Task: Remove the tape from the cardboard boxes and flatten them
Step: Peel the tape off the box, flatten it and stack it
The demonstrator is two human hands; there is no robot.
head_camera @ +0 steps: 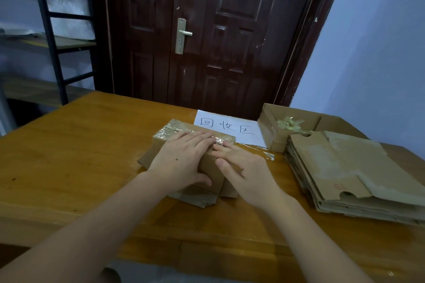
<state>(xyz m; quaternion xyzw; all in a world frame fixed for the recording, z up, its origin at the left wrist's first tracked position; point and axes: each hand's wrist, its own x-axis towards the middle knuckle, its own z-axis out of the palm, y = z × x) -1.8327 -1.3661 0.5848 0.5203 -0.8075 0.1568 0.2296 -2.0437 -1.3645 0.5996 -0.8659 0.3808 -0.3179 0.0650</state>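
Note:
A small brown cardboard box (211, 167) stands on the wooden table (69, 156), on top of flattened cardboard (197, 199). Clear tape (171, 131) runs across its top, wrinkled at the far end. My left hand (179, 163) lies flat over the box's top and near side, holding it down. My right hand (246, 167) rests against the box's right side, its fingertips touching the tape strip near the top right edge. Whether those fingertips pinch the tape I cannot tell.
A white paper sign (230, 127) with handwriting lies behind the box. At the right stands an open cardboard box (273, 135) holding crumpled tape (289, 124), and a stack of flattened boxes (345, 174). A dark door (207, 30) and a metal shelf (50, 41) stand beyond the table.

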